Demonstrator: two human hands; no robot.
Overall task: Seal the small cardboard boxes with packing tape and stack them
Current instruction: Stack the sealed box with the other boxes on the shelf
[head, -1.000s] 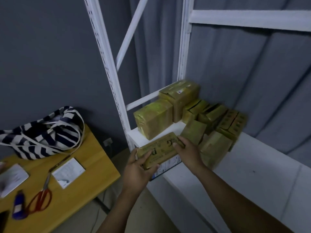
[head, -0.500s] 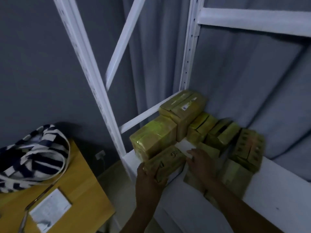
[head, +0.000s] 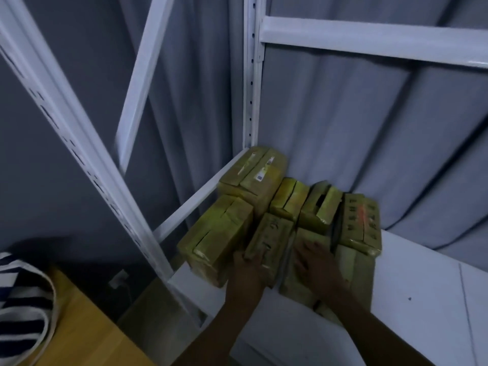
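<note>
**Narrow box now set into the row on the shelf**

Since half a second ago, the narrow box [head: 272, 233] has gone from a slanted position in front of the pile to a place inside it. Both hands have followed it forward over the shelf [head: 409, 299]. The box now lies between the large wrapped box [head: 216, 233] on its left and the flat box [head: 293, 283] on its right, and it seems to touch both. Its long axis runs away from the person, toward the curtain, and leans a little to the right.

The left hand [head: 247, 270] is at the near end of the narrow box. Its fingers curl over the top edge there, so the grip pinches this end. The right hand [head: 314, 262] rests on the flat box just beside, with fingers straight and spread, and it holds nothing.

For the coming move, one relation matters. The narrow box lies straight ahead of the left hand and stretches away from it, so a push from this hand would go along the long axis, deeper into the row. The left hand is the nearer one, while the right hand is one box to the side and probably only keeps the neighbour steady. Whether the far end already meets the boxes behind cannot be told, because the picture is blurred there.
</note>
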